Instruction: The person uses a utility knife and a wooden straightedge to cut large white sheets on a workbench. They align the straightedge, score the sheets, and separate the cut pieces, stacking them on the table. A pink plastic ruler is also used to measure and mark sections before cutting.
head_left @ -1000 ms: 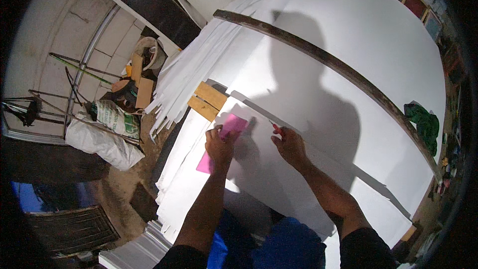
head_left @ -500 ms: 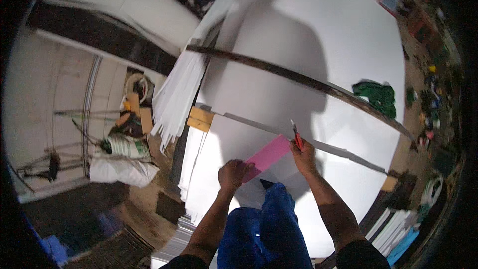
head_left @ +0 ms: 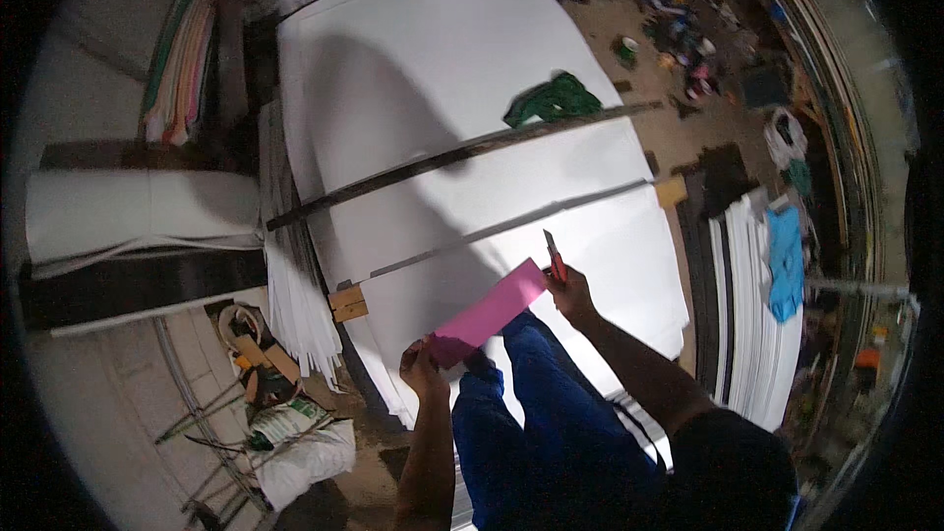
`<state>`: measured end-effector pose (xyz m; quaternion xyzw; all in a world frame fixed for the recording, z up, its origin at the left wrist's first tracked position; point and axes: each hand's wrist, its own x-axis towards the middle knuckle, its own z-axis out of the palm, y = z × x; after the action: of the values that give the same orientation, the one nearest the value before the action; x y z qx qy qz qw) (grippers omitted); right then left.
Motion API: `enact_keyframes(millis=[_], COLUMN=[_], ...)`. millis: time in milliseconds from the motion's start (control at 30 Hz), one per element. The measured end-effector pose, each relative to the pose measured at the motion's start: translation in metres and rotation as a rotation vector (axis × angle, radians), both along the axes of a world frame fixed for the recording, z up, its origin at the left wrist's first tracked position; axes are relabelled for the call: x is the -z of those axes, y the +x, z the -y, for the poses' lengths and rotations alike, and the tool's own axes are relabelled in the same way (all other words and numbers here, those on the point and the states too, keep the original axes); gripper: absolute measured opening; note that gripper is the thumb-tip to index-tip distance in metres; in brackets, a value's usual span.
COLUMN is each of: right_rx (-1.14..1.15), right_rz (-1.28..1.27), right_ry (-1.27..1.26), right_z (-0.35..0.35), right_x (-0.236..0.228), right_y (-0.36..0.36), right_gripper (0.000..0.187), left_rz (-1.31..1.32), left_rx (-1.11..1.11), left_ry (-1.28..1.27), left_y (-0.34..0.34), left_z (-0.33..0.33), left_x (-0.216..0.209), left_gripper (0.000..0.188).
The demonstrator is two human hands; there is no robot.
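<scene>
A flat pink strip (head_left: 489, 314) hangs slantwise above the stack of large white sheets (head_left: 590, 251). My left hand (head_left: 423, 370) is closed on its lower left end. By the strip's upper right end is my right hand (head_left: 572, 299), its fingers wrapped round a red box cutter (head_left: 558, 266) with the blade out, pointing away from me. Whether the right fingers also pinch the strip's corner is hard to make out. My legs in blue jeans (head_left: 560, 413) are below, on or against the sheets.
A long dark bar (head_left: 433, 162) crosses the sheets, with green cloth (head_left: 554, 101) beside it. White strips (head_left: 295, 305) hang at the left edge. Bags (head_left: 305, 457) and scraps lie at lower left. Stacked boards with a blue piece (head_left: 784, 265) stand at right. Clutter covers the far-right floor.
My view has turned to the right, so the white sheets appear swung round. My left hand now holds the pink strip nearer its end, showing more of it. The box cutter stays in my right hand.
</scene>
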<state>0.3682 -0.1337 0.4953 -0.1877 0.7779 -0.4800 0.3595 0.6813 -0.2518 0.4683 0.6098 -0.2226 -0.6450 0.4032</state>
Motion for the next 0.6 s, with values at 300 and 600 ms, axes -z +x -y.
enact_keyframes(millis=[300,600], right_rx=[0.355,0.766], right_rz=[0.077,0.019], right_ry=[0.032,-0.044], right_z=[-0.072,-0.172], right_x=[-0.172,-0.185], right_y=[0.004,-0.033], right_gripper=[0.018,0.025], left_rz=[-0.014,0.204], left_rx=[0.512,1.108], left_ry=[-0.117,-0.541], left_y=[-0.033,-0.191], left_z=[-0.002,0.008], left_x=[-0.159,-0.175], left_gripper=[0.046,0.036])
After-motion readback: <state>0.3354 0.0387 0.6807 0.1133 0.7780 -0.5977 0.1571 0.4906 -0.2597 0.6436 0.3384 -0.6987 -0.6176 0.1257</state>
